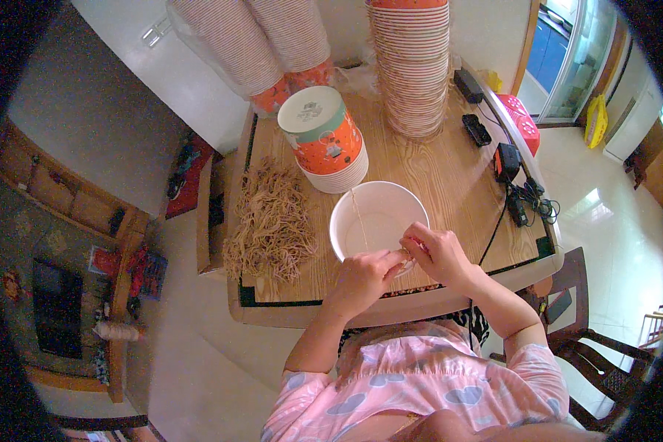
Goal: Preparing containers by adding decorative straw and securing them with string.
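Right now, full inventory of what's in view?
bowl: 1, white, table front, at the hands
string: 1, tan, across the bowl
string pile: 1, tan, table left
short stack: 1, orange-white bowls, upside down, mid table
tall stack: 1, white-orange, table back
bagged stacks: 2, back left
chargers: several, black, table right
table: 1, wood
chair: 1, dark, lower right
left hand: at bowl's near rim, pinching
right hand: at bowl's near rim, pinching
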Available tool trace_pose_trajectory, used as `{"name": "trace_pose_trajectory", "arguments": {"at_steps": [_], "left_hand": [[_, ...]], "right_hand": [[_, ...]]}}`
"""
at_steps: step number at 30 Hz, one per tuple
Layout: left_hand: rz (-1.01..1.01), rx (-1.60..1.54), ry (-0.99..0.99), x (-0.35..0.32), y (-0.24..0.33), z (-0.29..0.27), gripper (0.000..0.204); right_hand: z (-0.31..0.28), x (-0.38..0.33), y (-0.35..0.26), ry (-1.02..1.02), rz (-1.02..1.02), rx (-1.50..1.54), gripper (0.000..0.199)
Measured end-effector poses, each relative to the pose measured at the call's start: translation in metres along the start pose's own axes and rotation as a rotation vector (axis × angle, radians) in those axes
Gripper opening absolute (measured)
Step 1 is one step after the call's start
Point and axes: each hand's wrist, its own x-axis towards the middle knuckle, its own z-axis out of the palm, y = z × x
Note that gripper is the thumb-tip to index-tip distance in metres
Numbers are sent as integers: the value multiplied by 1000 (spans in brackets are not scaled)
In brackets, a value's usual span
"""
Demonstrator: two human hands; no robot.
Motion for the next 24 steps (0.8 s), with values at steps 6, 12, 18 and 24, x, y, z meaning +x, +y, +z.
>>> {"name": "trace_pose_trajectory", "arguments": {"at_steps": [6,12,18,24], "left_hand": [[-49,-39,96,-4,-8,7,32],[-179,-133,42,-3,5,-7,38],[-203,-130,36,0,-1,-6,39],[24,21,-20,20,-8,-17,25]], "right_hand": [[5,-3,4,149,-50,133,6],[2,-8,6,121,-28,148,6],[-2,-12,-3,130,58,157,8],[10,-43,23,238,235,299,11]]}}
